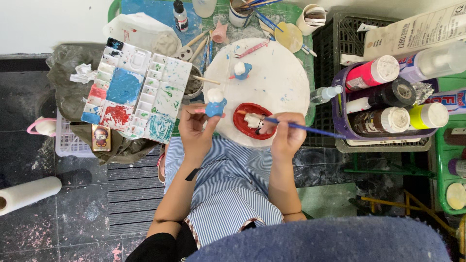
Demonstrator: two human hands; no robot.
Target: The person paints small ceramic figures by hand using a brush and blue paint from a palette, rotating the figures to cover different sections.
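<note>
My left hand (195, 130) holds a small clay figure (215, 103) with a blue body and white head, lifted over the near edge of a round white board (276, 77). My right hand (287, 133) grips a blue-handled paintbrush (306, 129), its tip pointing left over a red oval dish (252, 121) that holds a small white figure. A second blue-and-white figure (241, 70) stands farther back on the board.
A paint-smeared white palette (138, 92) lies to the left. A purple basket (388, 97) of paint bottles sits on crates at right. Cups, brushes and a small bottle (180, 14) crowd the far edge. A white paper roll (29, 193) lies on the dark floor.
</note>
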